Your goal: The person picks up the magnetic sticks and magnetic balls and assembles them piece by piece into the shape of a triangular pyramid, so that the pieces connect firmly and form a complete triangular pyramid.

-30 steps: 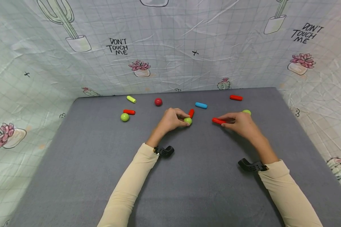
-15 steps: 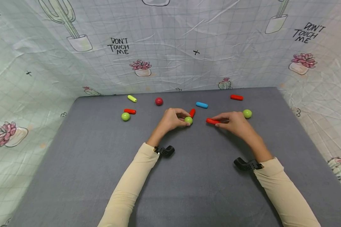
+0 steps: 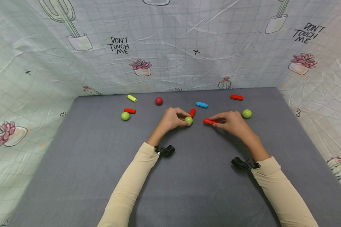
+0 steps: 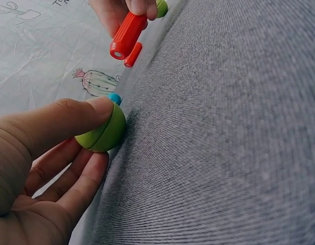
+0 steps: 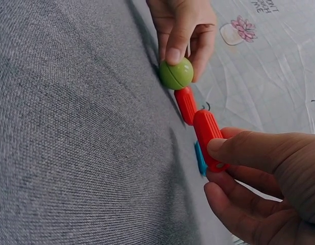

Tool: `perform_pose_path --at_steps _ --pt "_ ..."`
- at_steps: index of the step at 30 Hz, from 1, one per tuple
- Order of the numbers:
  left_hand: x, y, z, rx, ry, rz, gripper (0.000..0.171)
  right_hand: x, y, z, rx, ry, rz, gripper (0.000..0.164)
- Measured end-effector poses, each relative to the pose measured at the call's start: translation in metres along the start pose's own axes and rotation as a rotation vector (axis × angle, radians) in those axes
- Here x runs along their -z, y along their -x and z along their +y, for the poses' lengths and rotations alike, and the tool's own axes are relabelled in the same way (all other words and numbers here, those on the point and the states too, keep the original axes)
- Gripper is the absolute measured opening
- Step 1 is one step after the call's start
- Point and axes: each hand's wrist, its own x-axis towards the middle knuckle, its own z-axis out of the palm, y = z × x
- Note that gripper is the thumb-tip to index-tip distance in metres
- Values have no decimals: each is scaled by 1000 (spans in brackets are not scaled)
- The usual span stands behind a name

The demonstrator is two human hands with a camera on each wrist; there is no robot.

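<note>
We have left hand [image 3: 172,119] pinching green ball [image 3: 188,120], right hand [image 3: 233,122] pinching red stick [image 3: 209,121]; second red stick [image 3: 192,112] seemingly touches ball.

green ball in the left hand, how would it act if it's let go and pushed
The green ball would probably roll easily, being round. It looks stiff: the left hand pinches it without any visible dent. Its shiny highlight suggests a smooth, perhaps slightly slippery surface.
</note>
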Motion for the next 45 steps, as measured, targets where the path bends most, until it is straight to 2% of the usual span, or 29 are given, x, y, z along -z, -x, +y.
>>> perform_pose_path --at_steps 17,28,45 --pt "0 0 0 5 -14 7 31 -5 -3 -3 9 5 21 25" --pt "0 0 2 19 -2 6 31 -5 -5 -5 -10 -3 -4 25" --pt "1 0 0 7 -48 10 30 -12 -10 -6 3 -24 -18 25"
